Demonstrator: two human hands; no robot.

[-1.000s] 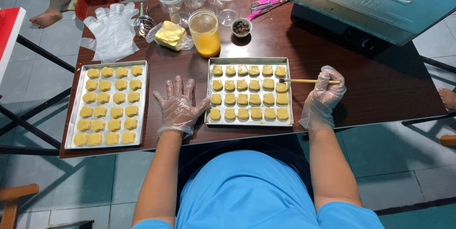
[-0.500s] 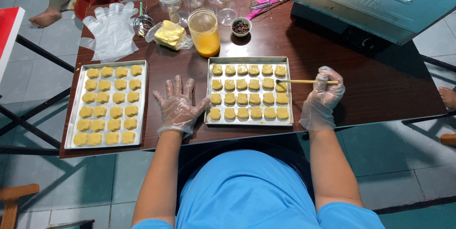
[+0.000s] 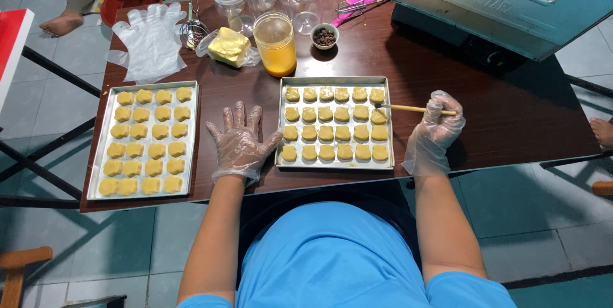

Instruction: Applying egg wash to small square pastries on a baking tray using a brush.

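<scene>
A: From the head view, where are we?

B: Glazing, we judge. Our right hand (image 3: 436,130) is pinched around a thin brush (image 3: 412,108), its tip just left of the hand on the cookies (image 3: 335,123) in the near tray (image 3: 335,165). Our left hand (image 3: 241,144) lies spread flat, thumb touching that tray's edge.

A: Next?

B: Probably a light, steady stroke onto the neighbouring cookie.

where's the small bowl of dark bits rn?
Head view: the small bowl of dark bits sits far-centre on the brown table, right of the glass of orange liquid.
</scene>
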